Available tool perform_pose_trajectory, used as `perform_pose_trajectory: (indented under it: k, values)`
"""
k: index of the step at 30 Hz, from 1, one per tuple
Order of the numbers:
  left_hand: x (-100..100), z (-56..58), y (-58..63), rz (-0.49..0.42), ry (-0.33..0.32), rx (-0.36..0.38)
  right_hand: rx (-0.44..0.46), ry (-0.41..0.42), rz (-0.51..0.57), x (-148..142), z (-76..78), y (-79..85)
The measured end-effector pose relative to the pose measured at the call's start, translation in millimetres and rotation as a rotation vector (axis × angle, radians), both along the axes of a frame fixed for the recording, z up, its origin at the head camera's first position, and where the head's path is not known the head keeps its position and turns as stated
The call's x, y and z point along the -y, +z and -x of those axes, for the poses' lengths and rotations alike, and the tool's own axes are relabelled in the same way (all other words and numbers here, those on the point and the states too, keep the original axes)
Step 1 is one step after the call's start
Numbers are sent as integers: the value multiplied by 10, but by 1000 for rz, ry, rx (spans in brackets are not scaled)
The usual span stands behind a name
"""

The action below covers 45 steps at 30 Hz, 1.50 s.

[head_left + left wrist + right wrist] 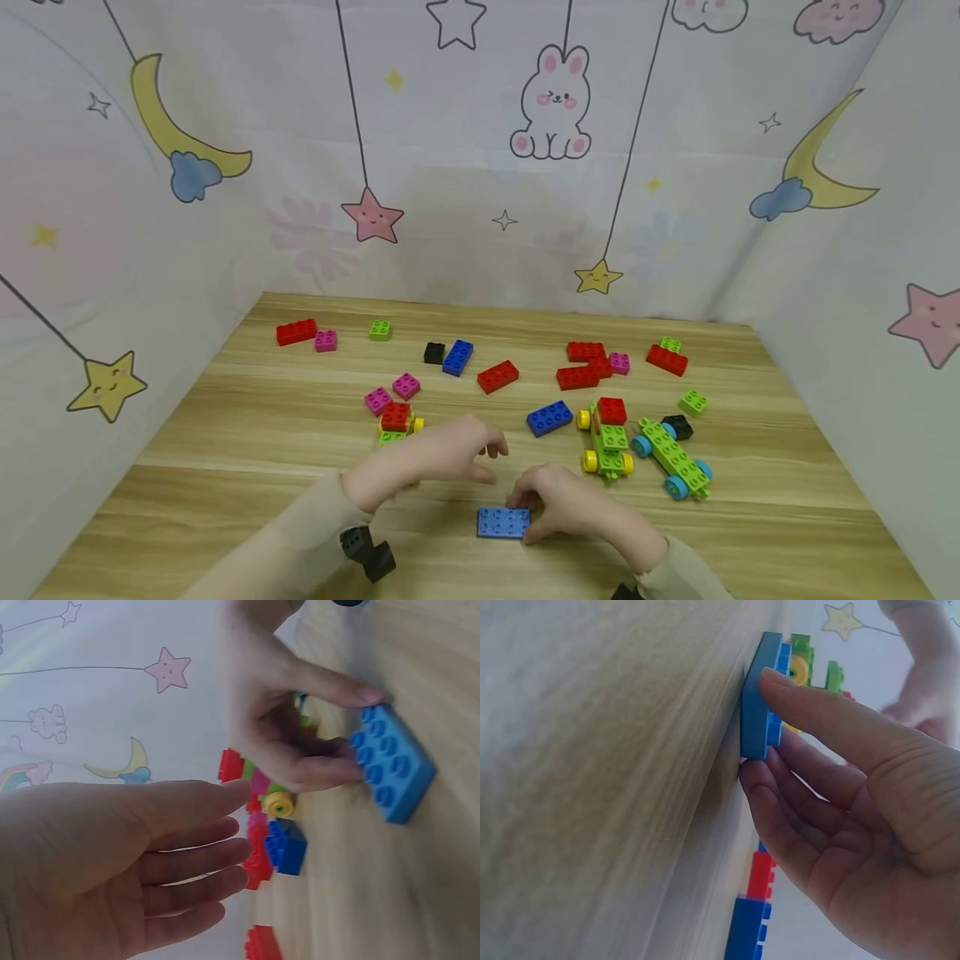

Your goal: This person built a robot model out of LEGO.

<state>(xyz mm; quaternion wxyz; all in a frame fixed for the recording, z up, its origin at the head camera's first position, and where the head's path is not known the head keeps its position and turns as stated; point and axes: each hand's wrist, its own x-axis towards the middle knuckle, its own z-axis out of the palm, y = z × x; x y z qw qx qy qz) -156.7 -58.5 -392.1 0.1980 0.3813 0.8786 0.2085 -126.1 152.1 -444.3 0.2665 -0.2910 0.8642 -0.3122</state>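
Note:
A light blue eight-stud building brick (504,522) lies studs up near the front of the table. My right hand (562,500) pinches its right end between thumb and fingers, which the right wrist view shows close up on the blue brick (759,705). Above the table to the left, my left hand (453,450) holds nothing; its fingers are extended and slightly bent. In the left wrist view the left hand (180,862) shows its palm beside the right hand (277,712). Partly behind the left forearm stands a small wheeled brick car (395,419) with a red block on top.
Right of centre stand a yellow-wheeled brick car (609,437) and a green car base (675,458) with blue wheels. A darker blue brick (550,418) lies in mid-table. Red bricks (498,377), pink bricks (406,386) and a black brick (434,353) are scattered further back, before a printed curtain (465,275).

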Motion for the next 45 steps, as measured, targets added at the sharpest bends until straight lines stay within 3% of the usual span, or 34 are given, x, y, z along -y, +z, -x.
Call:
perform_pose_trajectory:
  k: [6,12,17,24,33,38,45]
  values:
    - [-17,142,208,1,32,-92,21,-10,1,2,7,-2]
    - [-57,334,392,-4,116,-167,34,-13,-5,5,7,-7]
    - [-101,542,444,-11,167,-212,39,-14,-6,3,3,-2]
    - [-196,822,363,7,208,-172,35,-15,-4,-3,1,-19]
    - [-266,1141,171,12,241,-139,32,-19,-4,5,8,-27]
    - [-310,1221,90,16,258,-89,41,-17,-4,8,16,-30]
    - [-403,1236,-4,64,278,-34,49,-15,3,-1,27,-27]
